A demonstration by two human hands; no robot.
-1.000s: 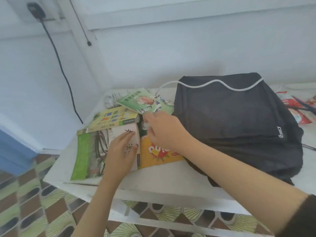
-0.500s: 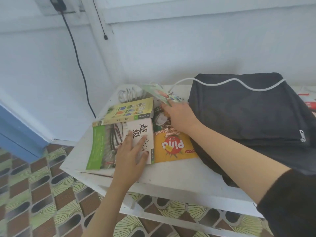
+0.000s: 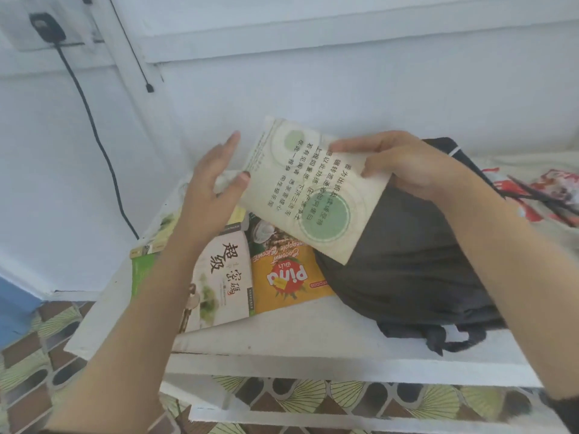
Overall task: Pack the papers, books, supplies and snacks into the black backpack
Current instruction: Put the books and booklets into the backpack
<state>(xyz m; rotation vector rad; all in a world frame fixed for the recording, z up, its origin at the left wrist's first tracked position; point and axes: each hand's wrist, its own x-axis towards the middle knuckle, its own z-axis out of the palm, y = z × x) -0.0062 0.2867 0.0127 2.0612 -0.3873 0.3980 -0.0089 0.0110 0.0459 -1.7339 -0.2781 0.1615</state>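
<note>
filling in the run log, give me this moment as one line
right hand: holds cream booklet over black backpack | left hand: open at booklet's left edge | orange snack pack, white book: on table

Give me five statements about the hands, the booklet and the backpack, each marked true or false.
1. The right hand holds the cream booklet up off the table. True.
2. The left hand grips the Pina biscuit pack. False: the left hand is open, fingers straight, beside the booklet's edge, and the Pina biscuit pack lies untouched on the white table.
3. The black backpack lies on the white table. True.
4. The cream booklet is inside the backpack. False: it is held outside, above the backpack and the biscuit pack.
5. The Pina biscuit pack lies between the white book and the black backpack. True.
</note>
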